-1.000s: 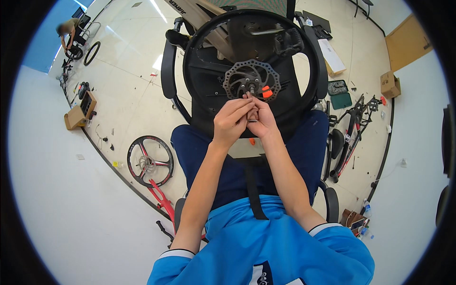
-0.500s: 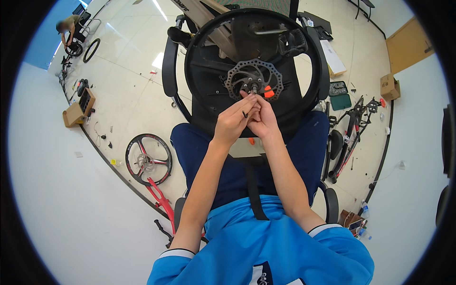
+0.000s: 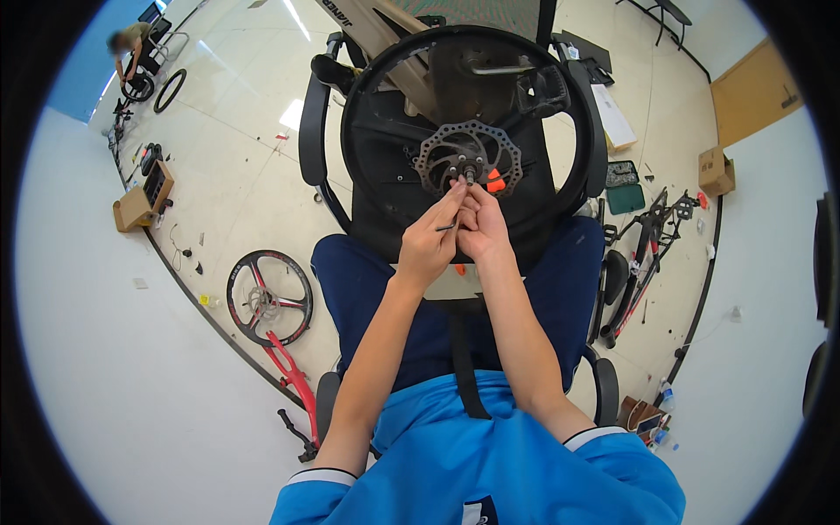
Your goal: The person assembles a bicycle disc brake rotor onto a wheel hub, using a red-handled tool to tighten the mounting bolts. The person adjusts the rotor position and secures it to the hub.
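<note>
A black bicycle wheel [image 3: 354, 188] lies on the chair seat before me, with a perforated brake disc [image 3: 509, 159] around its hub. The bare axle end [image 3: 470, 176] points up toward me. My left hand [image 3: 430, 241] is closed around a thin dark rod, which looks like a hex key [image 3: 447, 227]; its fingertips meet beside the axle and the disc bolts. Close against it, my right hand [image 3: 484, 229] has curled fingers just below the axle end. What they pinch, if anything, is hidden. An orange piece [image 3: 496, 181] sits at the disc's right edge.
Chair armrests [image 3: 312, 131] flank the wheel, and a bicycle frame [image 3: 394, 52] with a pedal [image 3: 541, 90] is beyond it. A three-spoke wheel [image 3: 308, 302] lies on the left floor; a dark bike frame [image 3: 643, 254] and green toolbox [image 3: 626, 199] are right. Another person [image 3: 131, 48] works far left.
My hands have drawn slightly toward me from the axle end, uncovering more of the hub. The hex key in my left hand has turned to lie more sideways.
</note>
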Motion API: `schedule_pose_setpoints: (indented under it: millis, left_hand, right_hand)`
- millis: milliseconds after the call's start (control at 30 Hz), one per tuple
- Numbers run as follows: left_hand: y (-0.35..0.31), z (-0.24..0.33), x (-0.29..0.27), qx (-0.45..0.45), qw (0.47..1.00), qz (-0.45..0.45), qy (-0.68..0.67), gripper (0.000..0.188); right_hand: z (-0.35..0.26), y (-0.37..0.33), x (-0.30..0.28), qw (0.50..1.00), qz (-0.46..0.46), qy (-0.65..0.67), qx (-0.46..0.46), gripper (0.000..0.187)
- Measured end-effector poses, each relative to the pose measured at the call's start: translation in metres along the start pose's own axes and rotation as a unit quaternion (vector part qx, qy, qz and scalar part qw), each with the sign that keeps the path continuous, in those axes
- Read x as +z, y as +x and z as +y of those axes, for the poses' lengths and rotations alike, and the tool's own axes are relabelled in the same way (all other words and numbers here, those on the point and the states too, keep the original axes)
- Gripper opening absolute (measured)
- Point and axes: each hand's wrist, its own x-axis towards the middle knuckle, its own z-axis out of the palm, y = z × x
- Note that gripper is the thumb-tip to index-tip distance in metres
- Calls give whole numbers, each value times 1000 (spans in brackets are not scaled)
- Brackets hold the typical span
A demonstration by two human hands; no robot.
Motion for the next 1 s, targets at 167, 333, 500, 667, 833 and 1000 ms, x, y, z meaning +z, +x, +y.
schedule_pose_setpoints:
  millis: [167, 333, 500, 667, 833, 1000]
  left_hand:
    - [-2, -1, 9, 7, 997, 80, -11, 27]
    - [0, -2, 8, 11, 994, 104, -10, 23]
    - [-1, -3, 5, 10, 994, 106, -10, 24]
    - [-8, 3, -3, 0, 992, 128, 15, 17]
    - [-25, 20, -16, -26, 989, 142, 29, 17]
    - [-44, 27, -25, -40, 990, 134, 37, 19]
  right_hand:
    - [-2, -3, 11, 999, 30, -32, 2, 18]
    - [-7, -6, 8, 999, 19, -25, 19, 19]
    - [-4, -14, 16, 999, 42, -6, 11, 19]
    - [-3, -8, 7, 999, 31, 1, 7, 16]
    - [4, -3, 14, 997, 76, -5, -27, 14]
    - [9, -4, 19, 994, 96, 9, -56, 20]
